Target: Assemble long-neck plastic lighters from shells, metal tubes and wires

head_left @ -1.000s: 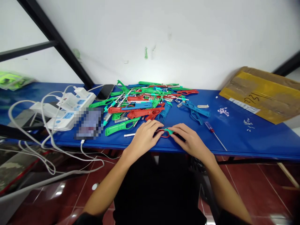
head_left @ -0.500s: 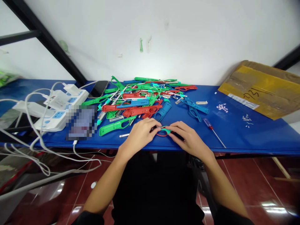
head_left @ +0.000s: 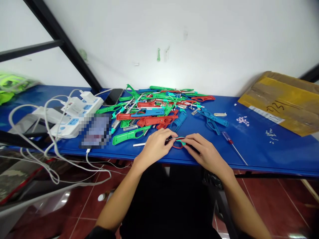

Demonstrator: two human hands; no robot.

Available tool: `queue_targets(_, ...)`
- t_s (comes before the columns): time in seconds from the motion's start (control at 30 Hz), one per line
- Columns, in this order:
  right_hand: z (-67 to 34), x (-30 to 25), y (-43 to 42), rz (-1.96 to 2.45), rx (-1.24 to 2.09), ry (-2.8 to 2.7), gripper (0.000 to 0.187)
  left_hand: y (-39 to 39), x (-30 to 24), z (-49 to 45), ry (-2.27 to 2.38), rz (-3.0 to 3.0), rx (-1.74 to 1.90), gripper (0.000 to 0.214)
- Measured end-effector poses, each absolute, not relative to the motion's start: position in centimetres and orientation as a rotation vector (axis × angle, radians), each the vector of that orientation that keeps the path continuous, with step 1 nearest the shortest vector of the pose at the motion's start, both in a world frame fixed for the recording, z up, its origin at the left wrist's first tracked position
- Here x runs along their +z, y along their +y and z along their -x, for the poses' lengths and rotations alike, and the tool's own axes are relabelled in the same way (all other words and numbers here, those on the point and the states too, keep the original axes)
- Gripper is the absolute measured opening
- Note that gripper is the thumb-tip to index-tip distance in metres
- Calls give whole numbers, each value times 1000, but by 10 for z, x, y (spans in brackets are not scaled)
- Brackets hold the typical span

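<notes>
Near the table's front edge, my left hand [head_left: 158, 146] is closed on a red utility lighter handle [head_left: 177, 146], its fingertips pinching the upper side. From the other side my right hand [head_left: 205, 151] grips the same handle, thumb and fingers at a small teal part [head_left: 183, 141] on it. The handle's loop shows between the hands; the rest is covered by fingers. A silver metal tube [head_left: 139, 144] sticks out left of my left hand; I cannot tell whether it joins the handle. Just behind lies a pile of green, red and blue lighter shells [head_left: 132, 134].
On the left are a white power strip [head_left: 68, 127] with chargers and cables, a blurred-out device [head_left: 96, 131] and a phone [head_left: 114, 97]. To the right lie a screwdriver [head_left: 234, 147], small pink-white pieces [head_left: 242, 121], small pale pieces [head_left: 270, 133] and a cardboard box [head_left: 281, 103].
The camera view has turned slightly, so everything sits further right and lower. Both hands keep hold of the red lighter handle, with only slight finger movement.
</notes>
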State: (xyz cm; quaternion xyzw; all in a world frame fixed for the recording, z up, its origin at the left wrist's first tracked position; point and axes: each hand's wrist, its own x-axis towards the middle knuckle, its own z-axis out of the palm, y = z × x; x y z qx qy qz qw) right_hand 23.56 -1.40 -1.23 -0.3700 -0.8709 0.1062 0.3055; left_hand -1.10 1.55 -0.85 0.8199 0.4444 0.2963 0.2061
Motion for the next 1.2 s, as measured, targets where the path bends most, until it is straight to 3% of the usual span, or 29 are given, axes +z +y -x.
queue_targets(0.33,-234,-16,-14,1006,276,-2271,26,22,-11,13,1249,-2227,811,11)
queue_targets(1.0,-235,-16,-12,986,248,-2284,29,17,-23,15,1147,-2318,1016,13)
queue_targets(1.2,-235,-16,-11,955,213,-2314,27,20,-4,15,1117,-2473,753,19)
